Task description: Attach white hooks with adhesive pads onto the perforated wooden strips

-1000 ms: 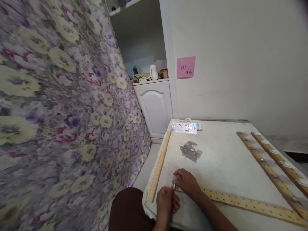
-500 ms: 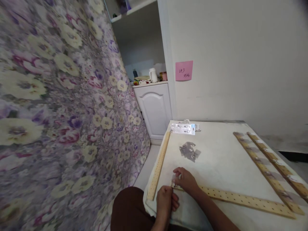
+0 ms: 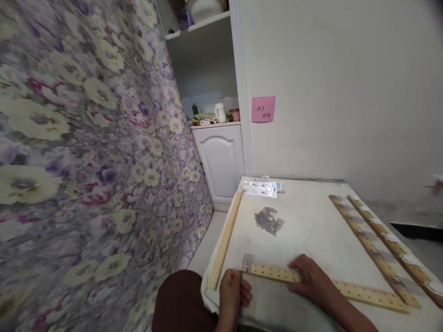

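A pale wooden strip with rows of holes (image 3: pixel 268 271) lies across the near side of the table. My left hand (image 3: pixel 231 291) is closed at its left end, fingers curled. Farther along, my right hand (image 3: pixel 310 279) grips the same strip across its width, thumb on the near edge and fingers on the far one. Beside my left hand, a small metal hook on a clear plastic piece (image 3: pixel 246 265) sits at the strip's left end. Past the strip lies a pile of similar clear pieces (image 3: pixel 269 220).
Another holed strip (image 3: pixel 224 244) runs along the table's left edge. Two strips carrying hooks, one nearer (image 3: pixel 370 246) and one farther right (image 3: pixel 391 239), lie at the right. Hook packaging (image 3: pixel 259 189) is at the back. A floral curtain (image 3: pixel 104 184) hangs left.
My right hand has left the hook piece at the strip's left end and moved right along the strip, now gripping it. My left hand stays at the end. The view has shifted slightly.
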The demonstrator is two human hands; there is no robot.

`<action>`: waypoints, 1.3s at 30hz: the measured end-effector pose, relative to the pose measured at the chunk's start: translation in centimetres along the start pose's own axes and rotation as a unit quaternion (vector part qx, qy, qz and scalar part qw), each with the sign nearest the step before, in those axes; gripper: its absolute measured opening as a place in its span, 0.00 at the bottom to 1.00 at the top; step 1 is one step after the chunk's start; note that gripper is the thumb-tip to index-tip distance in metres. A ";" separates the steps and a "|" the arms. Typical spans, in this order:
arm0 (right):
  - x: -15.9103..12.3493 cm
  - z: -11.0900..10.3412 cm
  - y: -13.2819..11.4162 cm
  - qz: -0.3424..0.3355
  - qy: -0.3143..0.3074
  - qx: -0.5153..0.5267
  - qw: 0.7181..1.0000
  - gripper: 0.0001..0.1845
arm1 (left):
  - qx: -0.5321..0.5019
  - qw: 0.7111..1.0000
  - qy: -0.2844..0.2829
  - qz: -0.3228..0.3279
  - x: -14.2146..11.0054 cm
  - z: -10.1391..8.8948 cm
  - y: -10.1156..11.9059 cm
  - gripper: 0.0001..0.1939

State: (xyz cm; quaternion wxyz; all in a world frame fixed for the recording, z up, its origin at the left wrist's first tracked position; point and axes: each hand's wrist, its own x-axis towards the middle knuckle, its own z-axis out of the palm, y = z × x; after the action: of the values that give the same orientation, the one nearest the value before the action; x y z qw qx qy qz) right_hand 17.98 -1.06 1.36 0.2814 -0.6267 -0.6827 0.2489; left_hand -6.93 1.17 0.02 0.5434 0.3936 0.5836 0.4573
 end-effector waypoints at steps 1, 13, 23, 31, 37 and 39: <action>-0.8 -0.5 0.6 0.004 -0.005 -0.015 1.000 0.18 | -0.002 1.000 0.000 0.003 0.0 0.0 -0.1 0.16; -1.3 -1.3 0.6 0.025 -0.010 -0.020 0.999 0.12 | -0.020 1.000 -0.009 0.001 -0.1 0.0 0.0 0.16; 0.8 0.5 -1.2 0.054 -0.001 -0.024 0.998 0.12 | -0.006 1.000 -0.017 -0.006 0.0 0.0 0.0 0.19; 1.3 1.2 -0.7 0.057 0.011 -0.022 0.998 0.13 | 0.117 0.990 -0.058 0.044 -0.4 0.6 -0.2 0.17; 2.7 0.9 0.6 0.052 0.030 0.080 0.995 0.13 | 0.231 0.952 -0.062 0.193 0.1 0.6 -0.2 0.18; 4.1 0.7 1.3 0.057 0.061 0.095 0.992 0.10 | 0.233 0.951 -0.067 0.190 0.3 0.5 -0.5 0.18</action>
State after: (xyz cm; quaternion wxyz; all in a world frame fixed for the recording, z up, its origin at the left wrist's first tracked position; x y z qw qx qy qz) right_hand 18.19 3.16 0.27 0.3659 -0.6490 -0.6010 0.2895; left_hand -6.44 1.36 -0.53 0.3774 0.6426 0.5506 0.3761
